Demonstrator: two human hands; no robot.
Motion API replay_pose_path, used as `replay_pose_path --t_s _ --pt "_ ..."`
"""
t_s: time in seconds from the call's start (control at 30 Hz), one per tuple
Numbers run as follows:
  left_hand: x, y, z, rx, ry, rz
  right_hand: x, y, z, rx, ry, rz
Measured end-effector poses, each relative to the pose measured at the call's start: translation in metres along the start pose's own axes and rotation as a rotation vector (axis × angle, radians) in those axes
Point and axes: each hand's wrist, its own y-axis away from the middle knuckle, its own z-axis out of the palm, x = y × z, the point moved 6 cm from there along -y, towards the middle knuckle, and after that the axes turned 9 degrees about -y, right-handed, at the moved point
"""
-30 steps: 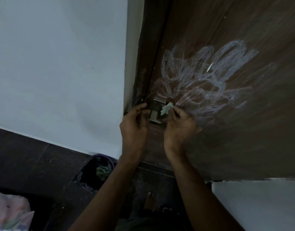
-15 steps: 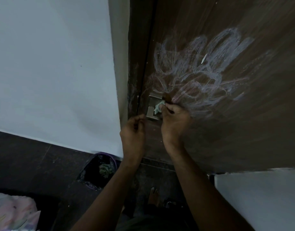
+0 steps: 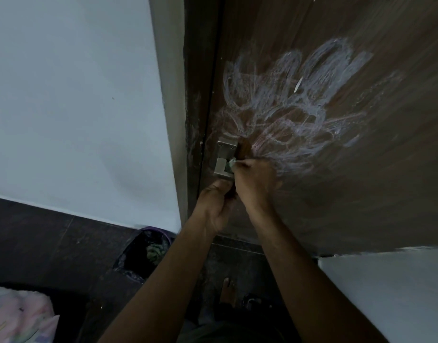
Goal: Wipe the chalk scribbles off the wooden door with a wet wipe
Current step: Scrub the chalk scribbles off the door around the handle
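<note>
Since the earlier frame, both hands have come closer together low beside the metal latch plate [image 3: 224,158], and the left hand [image 3: 216,209] now sits just under the right hand [image 3: 253,180], touching it. The right hand's grip is clamped on a small crumpled wet wipe [image 3: 231,165], pinched at the fingertips [image 3: 240,165] and pressed at the right edge of the latch plate. Whether the left hand's fingers are closed on anything cannot be told; they curl inward beneath the right wrist.

Chalk scribbles [image 3: 294,105] in pale looping lines spread over the wooden door [image 3: 361,194], above and to the right of the wipe. A small dark patch just above the wipe, beside the plate, shows bare wood with no chalk. Left of the door runs the dark door frame [image 3: 198,95], then a white wall [image 3: 76,107]. Down on the dark floor [image 3: 39,243] stands a bin with a black liner [image 3: 143,256], and a bare foot [image 3: 226,290] shows below the arms.
</note>
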Motion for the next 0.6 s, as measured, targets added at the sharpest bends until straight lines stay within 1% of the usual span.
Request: replay_pose_path --t_s 0.07,0.13,0.27,0.33,0.4,0.5,0.53,0.6 --pt "-0.005 -0.006 0.004 -0.033 0.126 -0.079 0.001 0.002 0.001 -0.045 0.013 0.010" --pt "-0.012 -0.009 0.009 -0.080 0.200 -0.142 0.002 0.005 0.002 -0.083 0.027 0.002" --pt "-0.016 -0.012 0.014 -0.128 0.291 -0.174 -0.003 0.014 -0.001 -0.109 0.021 -0.061" --pt "-0.015 -0.013 0.013 -0.091 0.265 -0.154 -0.006 0.019 -0.006 -0.079 0.036 -0.107" --pt "-0.019 -0.014 0.011 -0.040 0.250 -0.143 -0.004 0.021 -0.013 -0.045 -0.013 -0.128" --pt "-0.025 -0.017 0.003 0.036 0.414 -0.160 0.002 0.020 -0.018 -0.049 -0.080 -0.112" --pt "-0.024 -0.018 -0.003 0.073 0.443 -0.152 0.004 0.019 -0.019 -0.048 -0.065 -0.118" --pt "-0.017 -0.017 -0.018 0.207 0.373 -0.091 0.006 0.016 -0.020 -0.046 -0.040 -0.120"
